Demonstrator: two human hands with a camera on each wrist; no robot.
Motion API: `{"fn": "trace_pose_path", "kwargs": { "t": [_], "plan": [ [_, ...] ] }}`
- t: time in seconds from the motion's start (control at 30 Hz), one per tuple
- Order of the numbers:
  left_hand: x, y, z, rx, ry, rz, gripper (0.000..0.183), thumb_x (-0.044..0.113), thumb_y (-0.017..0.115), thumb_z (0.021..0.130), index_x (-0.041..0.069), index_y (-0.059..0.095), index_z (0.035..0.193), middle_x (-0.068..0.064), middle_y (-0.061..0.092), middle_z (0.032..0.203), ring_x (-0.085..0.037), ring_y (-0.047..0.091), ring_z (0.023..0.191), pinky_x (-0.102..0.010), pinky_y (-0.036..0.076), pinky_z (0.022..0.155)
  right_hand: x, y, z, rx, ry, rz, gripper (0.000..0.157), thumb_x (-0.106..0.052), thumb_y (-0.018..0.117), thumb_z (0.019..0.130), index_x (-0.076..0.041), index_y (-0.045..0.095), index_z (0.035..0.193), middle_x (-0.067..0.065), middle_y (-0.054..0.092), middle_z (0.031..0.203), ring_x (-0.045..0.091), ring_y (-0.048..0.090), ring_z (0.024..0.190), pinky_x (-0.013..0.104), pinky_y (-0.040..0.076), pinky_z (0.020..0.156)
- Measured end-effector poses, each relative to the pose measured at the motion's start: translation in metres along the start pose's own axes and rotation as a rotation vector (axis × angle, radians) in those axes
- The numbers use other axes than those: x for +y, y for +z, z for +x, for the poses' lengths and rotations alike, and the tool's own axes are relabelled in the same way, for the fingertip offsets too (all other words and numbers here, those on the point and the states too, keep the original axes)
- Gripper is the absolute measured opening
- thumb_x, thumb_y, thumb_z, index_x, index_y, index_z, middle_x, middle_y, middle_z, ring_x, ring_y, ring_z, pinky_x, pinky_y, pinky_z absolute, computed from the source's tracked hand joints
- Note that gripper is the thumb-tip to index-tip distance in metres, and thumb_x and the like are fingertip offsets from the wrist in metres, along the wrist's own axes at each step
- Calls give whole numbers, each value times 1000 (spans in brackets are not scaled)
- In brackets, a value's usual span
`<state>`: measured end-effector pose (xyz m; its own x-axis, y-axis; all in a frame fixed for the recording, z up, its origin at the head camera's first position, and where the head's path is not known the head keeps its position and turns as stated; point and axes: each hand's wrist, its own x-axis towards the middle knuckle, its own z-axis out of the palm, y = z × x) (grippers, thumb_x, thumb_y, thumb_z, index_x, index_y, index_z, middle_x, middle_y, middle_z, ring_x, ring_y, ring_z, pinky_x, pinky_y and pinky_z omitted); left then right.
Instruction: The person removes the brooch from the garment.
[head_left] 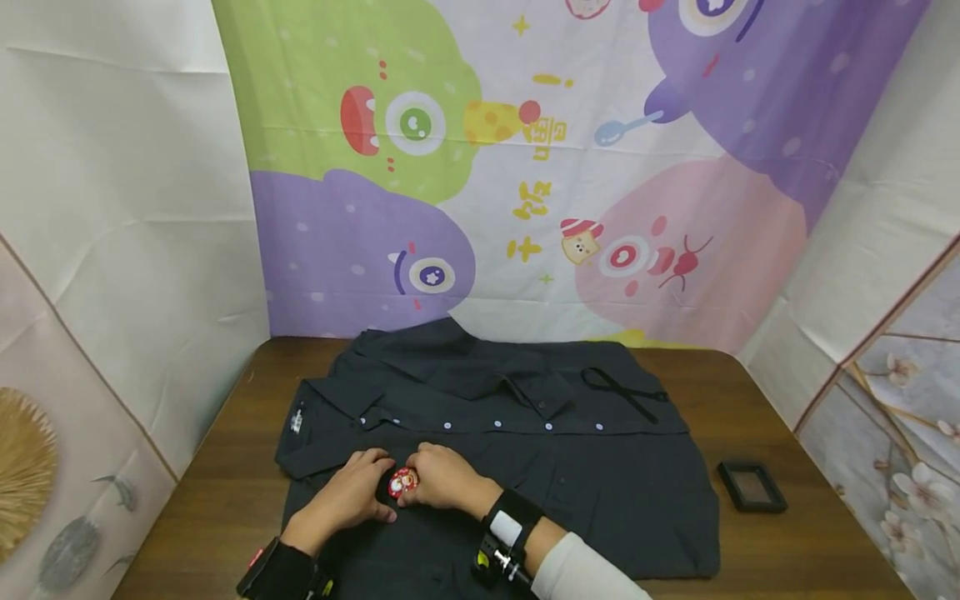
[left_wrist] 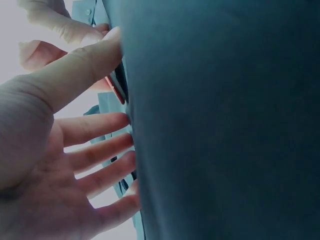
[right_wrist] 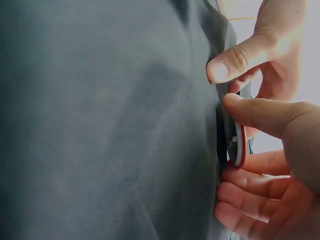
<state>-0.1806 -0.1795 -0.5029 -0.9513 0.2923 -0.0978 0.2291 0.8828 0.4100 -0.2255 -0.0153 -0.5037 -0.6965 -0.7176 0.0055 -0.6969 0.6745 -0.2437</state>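
A dark short-sleeved button-up shirt (head_left: 637,500) lies spread on the table. Over its front, a round red badge (head_left: 403,482) with a cartoon picture sits between both hands. My right hand (head_left: 444,479) pinches the badge at its edge; in the right wrist view a small metal fitting shows behind the badge (right_wrist: 241,145), close to the cloth. My left hand (head_left: 358,490) rests on the shirt just left of the badge. Its fingers (left_wrist: 95,152) are spread and fairly straight, tips against the fabric, with the thumb near the badge's edge.
A small black square frame (head_left: 759,505) lies on the brown table (head_left: 817,550) right of the shirt. A thin black strap (head_left: 626,388) lies across the shirt's upper right. Behind the table hangs a cartoon-printed cloth (head_left: 525,308).
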Motion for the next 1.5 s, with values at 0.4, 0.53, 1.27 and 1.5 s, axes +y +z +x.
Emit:
{"fn": "trace_pose_path", "kwargs": {
  "t": [0.4, 0.53, 1.27, 1.5],
  "plan": [
    [2, -3, -2, 14, 8, 5, 71, 28, 85, 59, -5, 58, 116, -22, 54, 122, -39, 45, 114, -56, 43, 93, 1, 7, 0, 40, 18, 16, 46, -45, 76, 69, -10, 68, 98, -1, 58, 82, 8, 50, 66, 23, 45, 58],
    [0, -1, -1, 11, 4, 13, 72, 29, 85, 59, -5, 58, 116, -22, 53, 123, -39, 45, 115, -56, 42, 94, 1, 8, 0, 60, 20, 15, 47, -46, 76, 68, -10, 68, 98, -2, 58, 81, 8, 50, 66, 22, 45, 58],
    [0, 0, 2, -7, -16, 4, 71, 29, 84, 61, -4, 57, 118, -21, 52, 125, -38, 44, 117, -57, 42, 94, 3, 7, 0, 59, 48, 47, 48, -47, 75, 70, -11, 68, 100, -3, 55, 79, 6, 46, 64, 22, 41, 55],
    [0, 0, 0, -1, -17, 8, 79, 30, 85, 59, -6, 52, 121, -22, 52, 125, -39, 44, 117, -56, 42, 94, 2, 7, -1, 75, 46, 63, 47, -47, 75, 69, -11, 67, 99, -3, 56, 81, 6, 47, 66, 21, 43, 56]
  ]
}}
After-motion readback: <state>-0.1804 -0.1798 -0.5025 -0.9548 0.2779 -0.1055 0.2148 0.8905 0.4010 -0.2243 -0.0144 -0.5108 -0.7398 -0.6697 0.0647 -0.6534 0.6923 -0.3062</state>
